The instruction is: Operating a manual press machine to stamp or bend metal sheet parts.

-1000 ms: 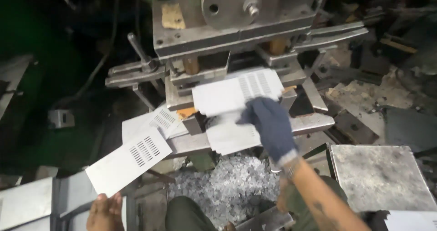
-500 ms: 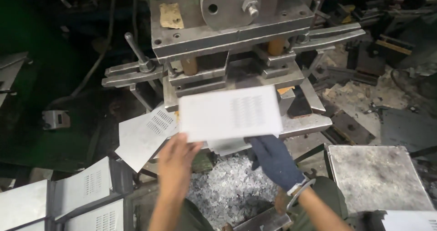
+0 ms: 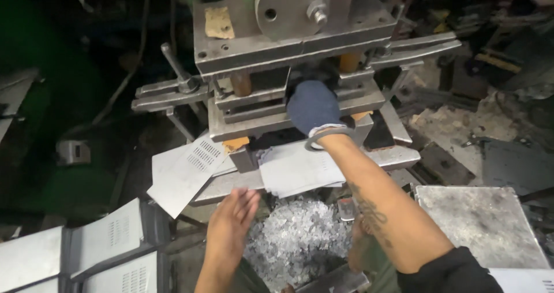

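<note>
A white metal sheet (image 3: 300, 169) lies on the punch press (image 3: 288, 56) bed, under the right wrist and just beyond the left fingertips. The gloved right hand (image 3: 313, 107) reaches into the die gap above it; whether its fingers grip is hidden. The bare left hand (image 3: 231, 224) hovers open, holding nothing, beside a heap of metal punchings (image 3: 297, 241). A perforated sheet (image 3: 187, 172) lies left of those fingers.

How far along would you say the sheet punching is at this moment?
Done: a punched sheet lies left of the press, with scrap bits below. In hand: the gloved right hand reaches into the press over a sheet; the bare left hand hovers empty. Left: cannot tell.
</note>
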